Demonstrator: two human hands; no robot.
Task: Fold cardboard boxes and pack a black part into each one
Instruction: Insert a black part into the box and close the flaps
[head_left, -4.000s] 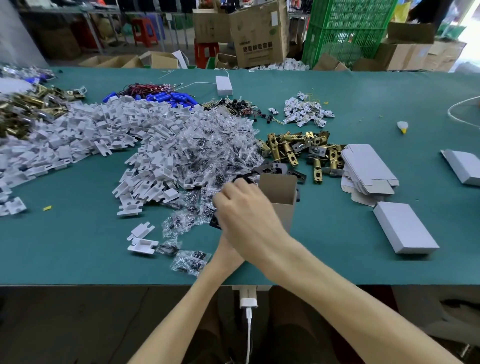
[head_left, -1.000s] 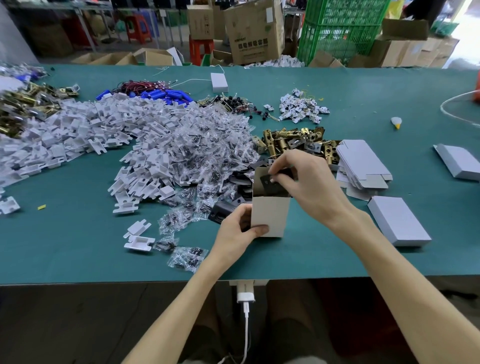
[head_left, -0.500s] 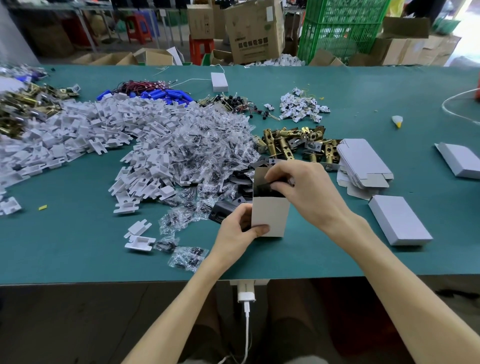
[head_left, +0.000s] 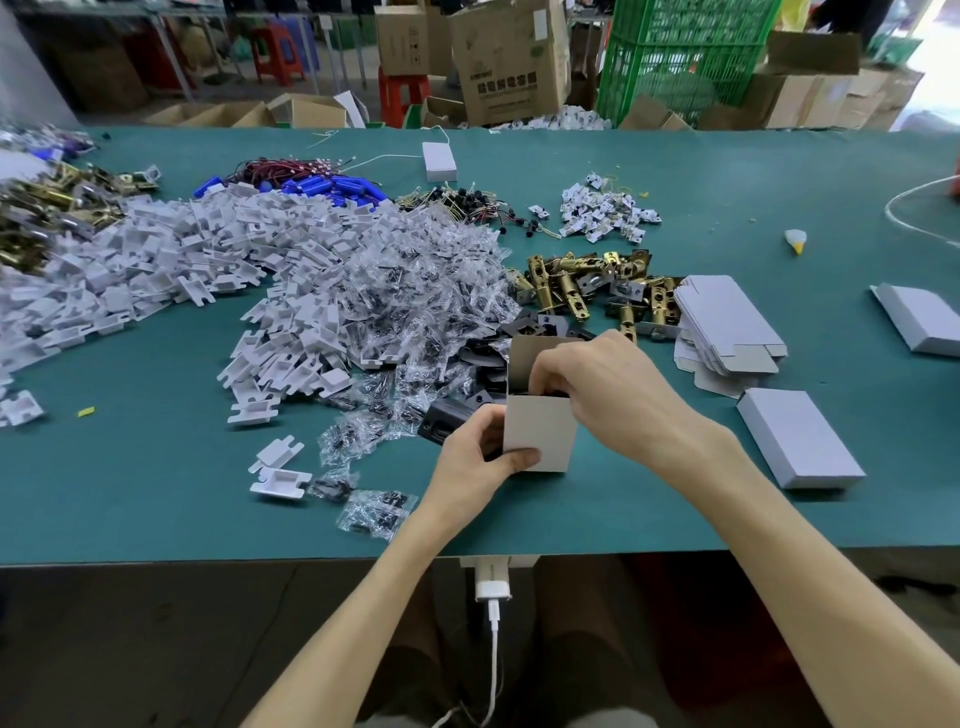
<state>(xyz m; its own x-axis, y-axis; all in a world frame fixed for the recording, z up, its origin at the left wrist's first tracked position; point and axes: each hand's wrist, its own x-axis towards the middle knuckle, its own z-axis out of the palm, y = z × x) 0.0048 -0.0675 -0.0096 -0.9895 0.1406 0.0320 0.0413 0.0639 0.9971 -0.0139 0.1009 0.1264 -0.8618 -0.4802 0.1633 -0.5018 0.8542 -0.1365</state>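
Note:
A small cardboard box (head_left: 540, 434) stands upright near the table's front edge with its top flap raised. My left hand (head_left: 475, 457) grips its left side low down. My right hand (head_left: 597, 387) has its fingers curled into the open top, pinching a black part (head_left: 522, 387) that is mostly hidden inside. Another black part (head_left: 441, 421) lies on the table just left of the box. A stack of flat box blanks (head_left: 727, 325) lies to the right, and two closed boxes (head_left: 800, 439) (head_left: 922, 317) lie further right.
A big heap of white plastic pieces and small clear bags (head_left: 311, 291) covers the table's left and middle. Brass latch parts (head_left: 592, 286) lie behind the box. Blue parts and wires (head_left: 311, 182) sit at the back. Green table (head_left: 623, 509) has bare cloth in front.
My right hand has pushed the black part lower into the box's open top. My left hand keeps its hold on the box, which has stayed in place.

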